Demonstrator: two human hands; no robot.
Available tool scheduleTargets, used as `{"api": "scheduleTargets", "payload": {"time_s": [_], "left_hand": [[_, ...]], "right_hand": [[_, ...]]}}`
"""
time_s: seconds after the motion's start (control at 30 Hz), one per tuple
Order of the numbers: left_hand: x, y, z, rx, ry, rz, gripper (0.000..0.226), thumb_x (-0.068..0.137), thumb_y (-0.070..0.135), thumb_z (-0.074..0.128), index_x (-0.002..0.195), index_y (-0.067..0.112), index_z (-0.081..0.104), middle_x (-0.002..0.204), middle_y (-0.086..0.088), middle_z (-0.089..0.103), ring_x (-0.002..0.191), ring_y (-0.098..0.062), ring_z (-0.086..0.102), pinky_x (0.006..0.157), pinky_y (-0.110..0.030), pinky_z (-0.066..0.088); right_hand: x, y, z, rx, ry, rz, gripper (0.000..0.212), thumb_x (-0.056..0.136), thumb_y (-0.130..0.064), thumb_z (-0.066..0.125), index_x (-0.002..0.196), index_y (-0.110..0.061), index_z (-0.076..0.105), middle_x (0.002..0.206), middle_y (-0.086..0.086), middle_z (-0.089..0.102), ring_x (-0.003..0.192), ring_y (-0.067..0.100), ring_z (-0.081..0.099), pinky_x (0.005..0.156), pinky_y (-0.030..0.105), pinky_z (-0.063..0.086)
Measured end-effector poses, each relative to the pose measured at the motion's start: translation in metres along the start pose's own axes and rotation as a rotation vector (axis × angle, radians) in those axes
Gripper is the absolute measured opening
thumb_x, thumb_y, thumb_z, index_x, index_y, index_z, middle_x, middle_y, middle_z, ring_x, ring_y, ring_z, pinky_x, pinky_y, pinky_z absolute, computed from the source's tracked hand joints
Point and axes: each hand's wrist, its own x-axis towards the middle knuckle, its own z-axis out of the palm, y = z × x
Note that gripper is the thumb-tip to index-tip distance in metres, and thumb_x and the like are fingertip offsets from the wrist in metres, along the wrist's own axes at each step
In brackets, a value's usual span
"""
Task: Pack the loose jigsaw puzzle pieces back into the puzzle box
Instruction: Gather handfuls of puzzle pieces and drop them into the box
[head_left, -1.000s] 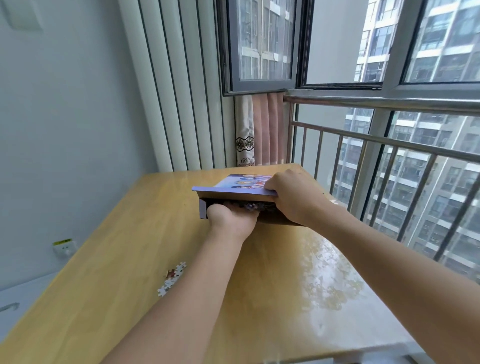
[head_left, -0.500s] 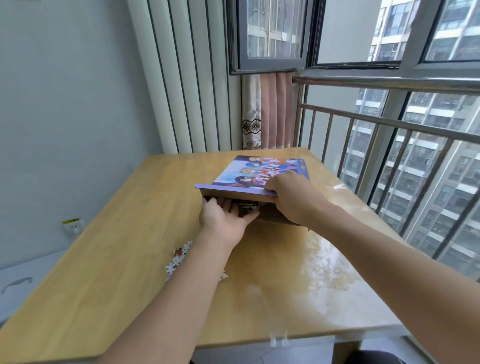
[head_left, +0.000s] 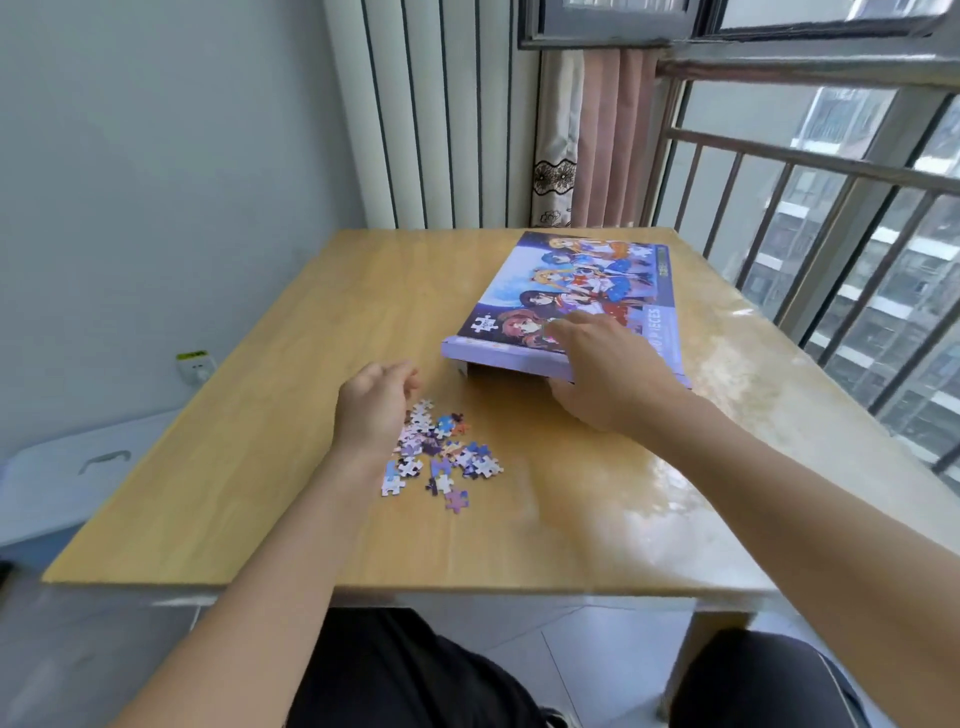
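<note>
Purple-white puzzle pieces (head_left: 439, 454) lie scattered beside illustrated puzzle box (head_left: 576, 296).

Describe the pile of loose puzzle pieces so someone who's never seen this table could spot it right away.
Start at the wooden table by the railed window. The puzzle box lies at its far right, held at the near edge by the right hand. The loose puzzle pieces lie scattered nearer the person, beside the left hand: small, purple, blue and white, the only scattered things on the table.
</note>
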Motion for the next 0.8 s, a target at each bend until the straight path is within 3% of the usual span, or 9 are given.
{"api": "scheduleTargets", "payload": {"time_s": [0.07, 0.17, 0.2, 0.27, 0.4, 0.53, 0.63, 0.73, 0.8], "left_hand": [[0.002, -0.015, -0.022, 0.341, -0.052, 0.218, 0.031, 0.083, 0.037, 0.067, 0.113, 0.028, 0.064, 0.116, 0.016, 0.061, 0.108, -0.006, 0.054, 0.091, -0.026, 0.041], [0.006, -0.026, -0.049, 0.695, -0.462, 0.320, 0.100, 0.064, 0.052, 0.069, 0.152, 0.025, 0.032, 0.148, 0.021, 0.027, 0.138, 0.004, 0.025, 0.112, -0.019, 0.022], [0.004, -0.028, -0.054, 0.783, -0.584, 0.334, 0.117, 0.056, 0.062, 0.069, 0.156, 0.025, 0.022, 0.154, 0.021, 0.018, 0.144, 0.003, 0.016, 0.118, -0.022, 0.017], [0.000, -0.034, -0.059, 0.925, -0.663, 0.357, 0.134, 0.047, 0.078, 0.067, 0.158, 0.029, 0.010, 0.159, 0.023, 0.008, 0.149, 0.004, 0.003, 0.123, -0.025, 0.010], [-0.004, -0.047, -0.049, 1.086, -0.502, 0.472, 0.122, 0.060, 0.090, 0.056, 0.158, 0.032, 0.013, 0.163, 0.020, 0.009, 0.150, 0.001, 0.007, 0.123, -0.028, 0.012], [-0.006, -0.054, -0.041, 0.969, -0.412, 0.529, 0.090, 0.079, 0.071, 0.062, 0.153, 0.033, 0.029, 0.157, 0.017, 0.032, 0.141, -0.006, 0.034, 0.115, -0.034, 0.032], [-0.016, -0.053, -0.027, 0.823, -0.413, 0.549, 0.069, 0.087, 0.047, 0.068, 0.147, 0.032, 0.039, 0.145, 0.014, 0.049, 0.129, -0.009, 0.049, 0.105, -0.036, 0.042], [-0.020, -0.054, -0.015, 0.704, -0.380, 0.563, 0.064, 0.087, 0.029, 0.074, 0.144, 0.024, 0.045, 0.136, 0.010, 0.057, 0.123, -0.010, 0.055, 0.103, -0.034, 0.044], [-0.018, -0.055, -0.014, 0.617, -0.353, 0.514, 0.067, 0.084, 0.023, 0.078, 0.143, 0.023, 0.046, 0.133, 0.011, 0.058, 0.121, -0.006, 0.056, 0.102, -0.024, 0.043]], "right_hand": [[-0.012, -0.029, 0.003, 0.116, -0.007, -0.097, 0.044, 0.087, -0.032, 0.066, 0.127, -0.016, 0.058, 0.123, 0.001, 0.058, 0.112, 0.025, 0.054, 0.079, 0.034, 0.049], [-0.020, -0.058, 0.020, 0.134, -0.281, -0.147, 0.044, 0.081, -0.049, 0.075, 0.104, -0.013, 0.061, 0.102, 0.002, 0.057, 0.095, 0.022, 0.052, 0.077, 0.034, 0.044], [-0.019, -0.061, 0.026, 0.119, -0.356, -0.135, 0.049, 0.078, -0.052, 0.077, 0.101, -0.013, 0.060, 0.097, 0.002, 0.053, 0.091, 0.020, 0.048, 0.073, 0.033, 0.039], [-0.015, -0.061, 0.034, 0.132, -0.408, -0.111, 0.056, 0.072, -0.055, 0.081, 0.103, -0.012, 0.063, 0.094, 0.002, 0.052, 0.088, 0.019, 0.045, 0.070, 0.032, 0.036], [-0.010, -0.062, 0.042, 0.241, -0.322, -0.077, 0.042, 0.075, -0.041, 0.081, 0.092, -0.005, 0.068, 0.087, 0.010, 0.061, 0.085, 0.027, 0.056, 0.070, 0.039, 0.044], [-0.006, -0.064, 0.051, 0.302, -0.268, -0.049, 0.024, 0.082, -0.028, 0.078, 0.092, -0.008, 0.070, 0.087, 0.004, 0.060, 0.084, 0.023, 0.057, 0.067, 0.036, 0.044], [-0.002, -0.062, 0.056, 0.363, -0.249, -0.036, 0.029, 0.081, -0.026, 0.080, 0.105, -0.014, 0.070, 0.096, 0.000, 0.059, 0.091, 0.019, 0.058, 0.078, 0.033, 0.050], [0.000, -0.060, 0.057, 0.424, -0.229, -0.003, 0.040, 0.079, -0.021, 0.081, 0.115, -0.014, 0.066, 0.100, 0.001, 0.065, 0.090, 0.018, 0.062, 0.081, 0.034, 0.054], [0.000, -0.057, 0.059, 0.467, -0.202, 0.025, 0.042, 0.077, -0.022, 0.083, 0.115, -0.015, 0.066, 0.099, 0.001, 0.068, 0.087, 0.016, 0.063, 0.080, 0.034, 0.055]]}}
